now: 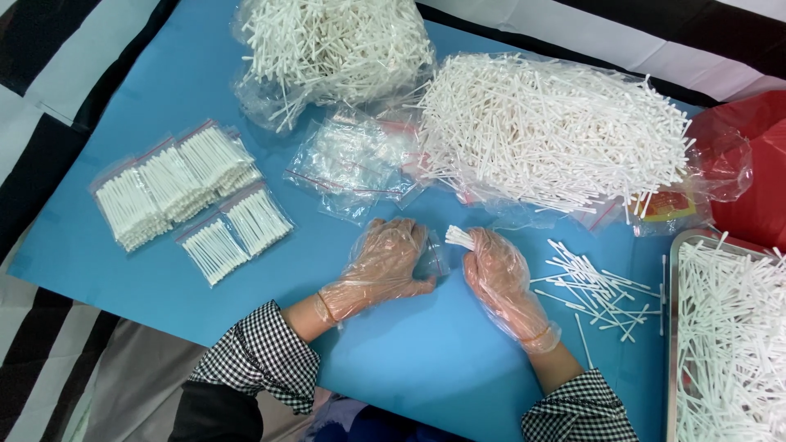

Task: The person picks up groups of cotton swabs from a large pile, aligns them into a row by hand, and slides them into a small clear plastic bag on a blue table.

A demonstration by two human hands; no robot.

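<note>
Both my hands wear thin clear plastic gloves over a blue sheet (pixel 409 352). My right hand (pixel 499 278) is closed around a small bundle of white sticks (pixel 458 237), whose ends poke out to the upper left. My left hand (pixel 385 262) holds a small clear zip bag (pixel 430 260) right beside that bundle, with the bag's mouth toward the sticks. Loose white sticks (pixel 598 286) lie scattered just right of my right hand.
Several filled small bags of sticks (pixel 188 192) lie at the left. Empty clear bags (pixel 352 164) sit above my hands. Two big heaps of white sticks (pixel 557 131) in plastic rest at the back. A metal tray (pixel 673 327) of sticks stands at the right, a red bag (pixel 753 164) behind it.
</note>
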